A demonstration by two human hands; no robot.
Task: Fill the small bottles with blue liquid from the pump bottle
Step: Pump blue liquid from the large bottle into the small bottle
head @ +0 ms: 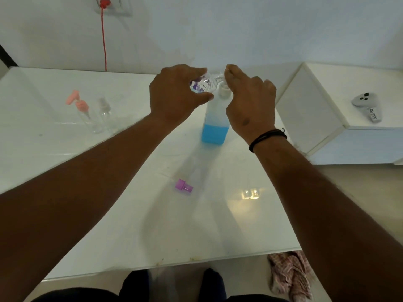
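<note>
The pump bottle (214, 125) stands upright at the middle of the white table, with blue liquid filling only its lower part. My left hand (174, 94) grips a small clear bottle (201, 84) with purple print, held tilted with its mouth toward the pump's spout. My right hand (250, 99) rests on top of the white pump head (224, 89), fingers extended over it. The small bottle's purple cap (183, 187) lies loose on the table nearer to me. Two more small clear bottles stand at the left: one with a pink pump (84, 113), one with a clear sprayer (105, 114).
The white table (109, 214) runs to a front edge near my legs. A white cabinet (327, 105) stands to the right with a grey controller (368, 106) on it. A checked cloth (292, 275) lies on the floor. A red cord (104, 40) hangs down the wall.
</note>
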